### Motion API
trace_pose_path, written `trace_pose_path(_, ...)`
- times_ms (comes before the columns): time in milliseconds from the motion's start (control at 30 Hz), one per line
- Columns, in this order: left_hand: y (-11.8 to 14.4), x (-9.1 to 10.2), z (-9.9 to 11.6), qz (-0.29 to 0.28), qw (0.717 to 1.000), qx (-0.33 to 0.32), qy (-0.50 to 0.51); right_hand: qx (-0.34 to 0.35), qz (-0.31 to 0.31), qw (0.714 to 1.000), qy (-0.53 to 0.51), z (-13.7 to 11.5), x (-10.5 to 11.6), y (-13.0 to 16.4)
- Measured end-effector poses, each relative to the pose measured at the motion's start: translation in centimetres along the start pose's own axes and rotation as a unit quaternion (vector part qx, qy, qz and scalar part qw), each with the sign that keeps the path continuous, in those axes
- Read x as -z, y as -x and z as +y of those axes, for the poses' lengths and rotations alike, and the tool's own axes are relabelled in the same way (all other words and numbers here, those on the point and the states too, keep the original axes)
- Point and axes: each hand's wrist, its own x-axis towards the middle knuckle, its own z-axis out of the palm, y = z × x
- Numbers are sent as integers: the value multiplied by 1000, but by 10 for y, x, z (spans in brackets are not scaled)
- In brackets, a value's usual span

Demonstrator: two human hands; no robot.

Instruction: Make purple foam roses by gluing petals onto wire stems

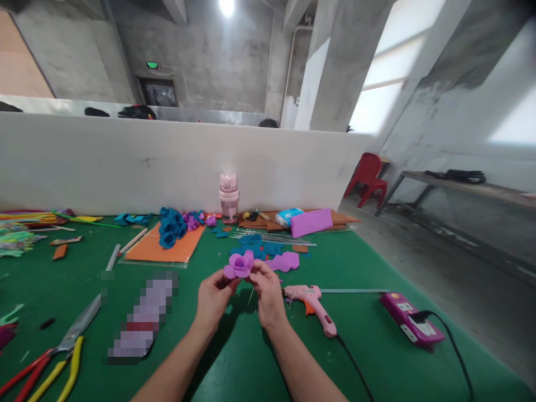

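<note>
A purple paper flower (pixel 239 263) with open petals is held up over the green table, between my two hands. My left hand (pixel 214 296) pinches its left underside. On its right, the fingers of my right hand (pixel 267 290) are closed on the petals. A thin wire stem points down below the bloom. Just behind my right hand lie purple petal pieces (pixel 287 261) on the table. A pink hot glue gun (pixel 312 298) with an orange trigger rests right of my right hand, a glue stick in its back end.
A purple power strip (pixel 412 321) with a plugged-in black cable sits at right. Scissors (pixel 77 329) and yellow-handled pliers (pixel 71 368) lie at left. Blue flowers (pixel 171 226) rest on an orange sheet (pixel 161 254). A pink bottle (pixel 228 198) stands against the white partition (pixel 176 162).
</note>
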Motion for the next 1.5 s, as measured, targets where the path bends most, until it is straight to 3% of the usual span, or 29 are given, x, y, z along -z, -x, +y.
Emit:
trace_pose_path(233, -1, 1, -2, -8, 1000, -12, -12, -19, -8, 999, -36, 3, -1, 0)
trace_pose_path(467, 0, -1, 0, -15, 998, 49, 20, -59, 1, 996, -72, 7, 1, -4)
trace_pose_path(867, 1, -2, 0, -23, 995, 84, 57, -84, 5, 994, -67, 10, 1, -4)
trace_pose_path(1133, 2, -2, 1, -31, 991, 106, 73, -101, 20, 994, -32, 10, 6, -7)
trace_pose_path(1500, 1, -1, -2, -37, 991, 106, 76, -50, 6, 993, 104, 11, 11, -8)
